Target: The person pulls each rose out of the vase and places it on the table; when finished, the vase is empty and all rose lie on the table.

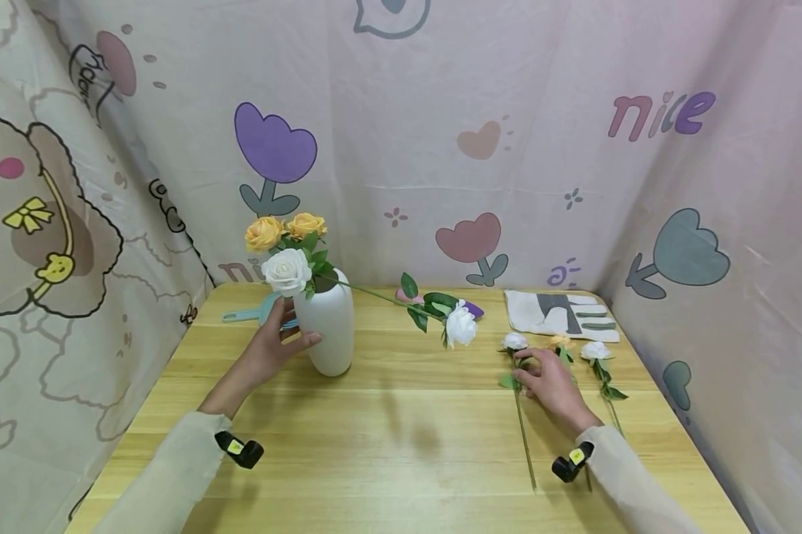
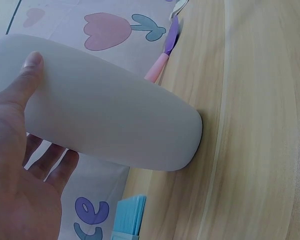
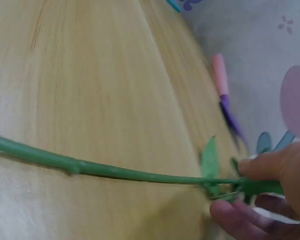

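Note:
My left hand (image 1: 276, 343) holds the side of a white vase (image 1: 332, 330), thumb on the near side and fingers around the far side. The vase stands upright on the table. In it are two yellow roses (image 1: 264, 234), a white rose (image 1: 286, 271) and another white rose (image 1: 461, 324) that leans far out to the right. At the right, my right hand (image 1: 553, 384) pinches the green stem (image 3: 115, 171) of a white rose (image 1: 514, 341) just below its bloom. Beside that hand lie a yellow rose (image 1: 561, 342) and a white rose (image 1: 596, 351).
A white and grey glove (image 1: 528, 310) lies at the table's back right. Along the back edge is a tool with a pink handle and purple blade (image 3: 231, 117). Behind the vase is a light blue brush (image 2: 131, 216). A printed curtain (image 1: 388, 133) hangs behind the wooden table (image 1: 388, 445).

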Action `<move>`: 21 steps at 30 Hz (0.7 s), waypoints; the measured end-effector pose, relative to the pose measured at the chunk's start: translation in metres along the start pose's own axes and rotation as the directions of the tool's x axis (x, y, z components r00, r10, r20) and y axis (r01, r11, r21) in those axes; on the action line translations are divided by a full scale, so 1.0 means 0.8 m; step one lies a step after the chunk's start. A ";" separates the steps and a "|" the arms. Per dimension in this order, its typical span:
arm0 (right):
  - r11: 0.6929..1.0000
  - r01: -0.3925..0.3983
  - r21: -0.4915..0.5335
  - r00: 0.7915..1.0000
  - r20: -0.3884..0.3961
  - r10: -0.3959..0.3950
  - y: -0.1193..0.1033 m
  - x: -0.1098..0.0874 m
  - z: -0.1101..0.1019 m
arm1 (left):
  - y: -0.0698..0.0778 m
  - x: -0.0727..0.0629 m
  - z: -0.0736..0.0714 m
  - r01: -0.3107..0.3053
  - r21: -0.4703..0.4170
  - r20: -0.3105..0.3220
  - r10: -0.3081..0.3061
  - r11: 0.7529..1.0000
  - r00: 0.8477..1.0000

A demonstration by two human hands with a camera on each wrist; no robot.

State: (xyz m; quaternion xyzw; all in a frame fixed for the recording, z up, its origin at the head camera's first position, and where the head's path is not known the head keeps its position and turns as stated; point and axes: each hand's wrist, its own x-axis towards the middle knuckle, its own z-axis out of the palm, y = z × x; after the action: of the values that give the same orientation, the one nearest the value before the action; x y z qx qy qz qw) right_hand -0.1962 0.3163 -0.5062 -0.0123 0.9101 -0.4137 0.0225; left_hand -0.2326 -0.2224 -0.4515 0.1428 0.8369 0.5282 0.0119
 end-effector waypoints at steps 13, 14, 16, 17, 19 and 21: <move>0.980 0.189 0.060 0.962 -0.214 -0.173 -0.056 0.011 -0.023 | 0.006 -0.002 -0.001 0.002 -0.010 0.001 -0.002 1.000 1.000; 0.972 0.210 0.105 0.959 -0.217 -0.184 -0.063 0.014 -0.021 | 0.007 -0.002 -0.001 0.001 -0.011 0.000 -0.001 1.000 1.000; 0.949 0.253 0.187 0.953 -0.218 -0.211 -0.079 0.021 -0.015 | 0.007 -0.002 -0.001 0.001 -0.013 0.001 -0.001 1.000 1.000; 0.937 0.274 0.219 0.950 -0.216 -0.227 -0.087 0.023 -0.012 | 0.006 -0.002 -0.002 0.002 -0.012 0.002 -0.002 1.000 1.000; 0.906 0.314 0.285 0.943 -0.207 -0.262 -0.105 0.029 -0.004 | 0.006 -0.002 -0.002 0.002 -0.014 0.002 -0.002 1.000 1.000; 0.877 0.357 0.322 0.931 -0.199 -0.306 -0.123 0.034 0.004 | 0.006 -0.002 -0.002 0.000 -0.014 0.004 0.000 1.000 1.000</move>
State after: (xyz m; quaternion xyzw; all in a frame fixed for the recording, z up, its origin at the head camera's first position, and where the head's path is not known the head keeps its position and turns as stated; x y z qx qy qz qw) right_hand -0.2230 0.2480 -0.4350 -0.1343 0.8047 -0.5674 -0.1117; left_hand -0.2305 -0.2222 -0.4467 0.1440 0.8331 0.5339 0.0146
